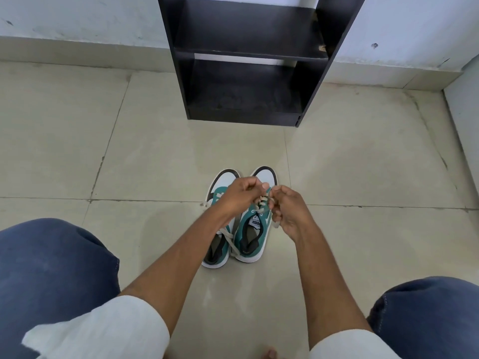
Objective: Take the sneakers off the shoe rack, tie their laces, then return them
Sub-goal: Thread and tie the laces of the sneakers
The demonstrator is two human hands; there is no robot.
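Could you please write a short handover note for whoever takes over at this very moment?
Left hand: closed, pinching the lace of the right sneaker.
Right hand: closed on the same lace, mid-tie.
Both sneakers stand side by side on the floor tiles, toes toward the shoe rack, whose visible shelves hold no shoes.
Done: sneakers taken off the rack.
The left sneaker shows loose lace ends, so it looks untied.
Left: finish this knot, tie the left sneaker, return both to the rack.
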